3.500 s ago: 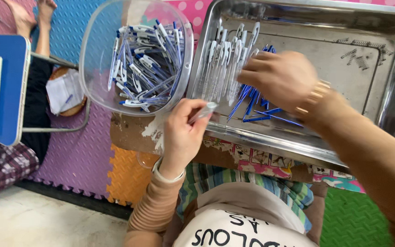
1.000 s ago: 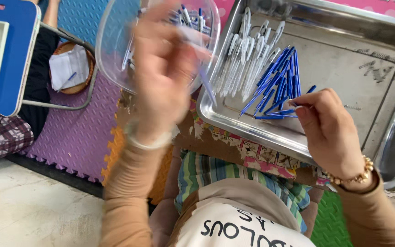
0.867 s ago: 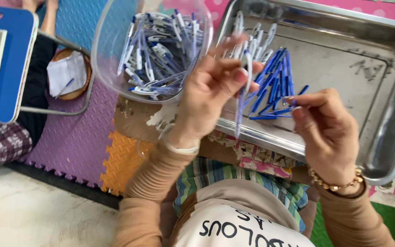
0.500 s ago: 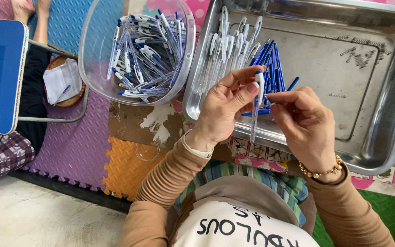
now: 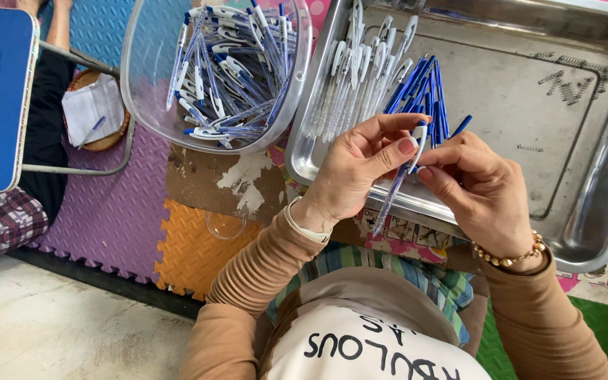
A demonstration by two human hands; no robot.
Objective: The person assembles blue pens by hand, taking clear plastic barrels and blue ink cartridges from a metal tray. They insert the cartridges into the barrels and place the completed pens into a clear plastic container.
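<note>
Two hands meet over the near edge of a steel tray, both gripping a single ballpoint pen. The left hand pinches the pen's upper end between thumb and fingers, while the right hand closes its fingers on the same pen from the other side; the pen slants downward, its lower tip hanging just past the tray's front rim. Inside the tray, behind the hands, a row of white pen barrels lies beside a bunch of blue pen parts, and a scatter of small metal springs sits toward the tray's far right. Left of the tray, touching its rim, a clear plastic bowl holds a heap of assembled blue-and-white pens. Tray and bowl rest on a worn wooden desk. Further left of the bowl, foam floor mats in purple and orange cover the floor, beside a blue board.
</note>
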